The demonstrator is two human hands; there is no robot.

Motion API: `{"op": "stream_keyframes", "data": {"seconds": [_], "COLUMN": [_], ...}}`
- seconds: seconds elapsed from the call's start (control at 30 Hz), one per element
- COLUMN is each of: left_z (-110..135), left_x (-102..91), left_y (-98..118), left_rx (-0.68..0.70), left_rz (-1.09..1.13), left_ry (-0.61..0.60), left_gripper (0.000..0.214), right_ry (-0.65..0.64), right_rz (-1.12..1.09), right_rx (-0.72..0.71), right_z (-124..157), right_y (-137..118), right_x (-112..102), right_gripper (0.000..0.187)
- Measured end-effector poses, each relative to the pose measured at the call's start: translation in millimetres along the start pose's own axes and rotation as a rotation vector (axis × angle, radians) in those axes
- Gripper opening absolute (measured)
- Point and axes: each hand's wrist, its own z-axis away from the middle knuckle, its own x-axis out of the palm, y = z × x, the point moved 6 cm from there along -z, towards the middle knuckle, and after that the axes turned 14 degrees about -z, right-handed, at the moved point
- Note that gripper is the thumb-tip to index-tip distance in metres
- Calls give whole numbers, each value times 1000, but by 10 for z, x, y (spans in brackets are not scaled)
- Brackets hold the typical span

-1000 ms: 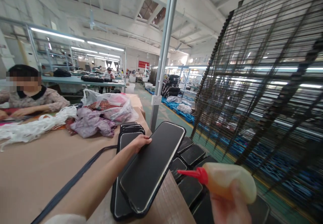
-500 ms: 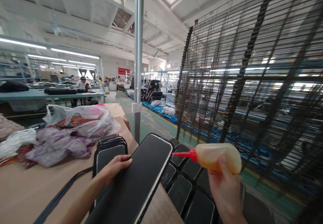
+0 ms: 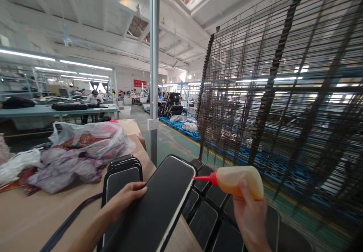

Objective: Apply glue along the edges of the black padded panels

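My left hand (image 3: pixel 129 197) grips a long black panel with rounded corners (image 3: pixel 161 195), thumb on its face and the other fingers hidden beneath. A whitish line runs along the panel's right edge. In my right hand (image 3: pixel 251 214) is a squeeze bottle of amber liquid (image 3: pixel 241 180), lying sideways. Its red nozzle (image 3: pixel 204 178) points left, with the tip at the panel's upper right edge. Beside my left hand, a stack of similar black panels (image 3: pixel 123 176) rests on the brown-covered table (image 3: pixel 25 221).
Several more black panels (image 3: pixel 204 220) lie in rows at the lower right. A tall wire rack (image 3: pixel 272 93) rises on the right. A metal post (image 3: pixel 154 74) stands ahead. Plastic bags and cloth (image 3: pixel 76 161) heap on the left. A person (image 3: pixel 95 97) sits at a far table.
The bottle has shifted slightly left and down, its nozzle tip staying by the panel's edge. My left hand still holds the panel. The view has tilted up a little.
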Motion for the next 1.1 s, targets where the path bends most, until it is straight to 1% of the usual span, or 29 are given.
{"op": "stream_keyframes", "data": {"seconds": [0.2, 0.37, 0.43, 0.53, 0.6, 0.67, 0.73, 0.8, 0.83, 0.9, 1.0, 1.1], "left_z": [6, 19, 13, -11, -22, -10, 35, 107, 150, 239, 357, 436], "left_x": [21, 27, 15, -13, -35, -61, -86, -114, -128, -166, -241, -336], "left_y": [12, 23, 22, 12, 2, 1, 6, 14, 17, 21, 16, -29], "left_rx": [-1, -5, -4, 6, 13, 24, 30, 28, 24, 17, 20, 29], "left_rz": [4, 0, -7, -2, 5, 2, -10, -22, -30, -53, -116, -187], "left_ry": [-6, 7, 24, 34, 33, 33, 39, 57, 72, 117, 199, 241], "left_gripper": [48, 46, 48, 51, 53, 53, 52, 50, 50, 49, 54, 55], "right_ry": [8, -2, -14, -21, 12, 53, 70, 58, 67, 72, 33, -45], "right_rz": [-3, 21, 45, 63, 49, 48, 37, -20, -37, -37, -2, 10], "right_rx": [45, 136, 178, 277, 354, 384, 343, 257, 192, 110, 46, 35], "right_z": [60, 181, 331, 699, 931, 1018, 912, 678, 549, 337, 177, 135], "right_y": [57, 115, 191, 367, 458, 453, 339, 170, 79, -44, -107, -83], "right_x": [-65, -121, -174, -255, -279, -243, -136, 10, 65, 153, 232, 287], "right_gripper": [38, 38, 41, 46, 50, 48, 43, 45, 45, 44, 35, 27]}}
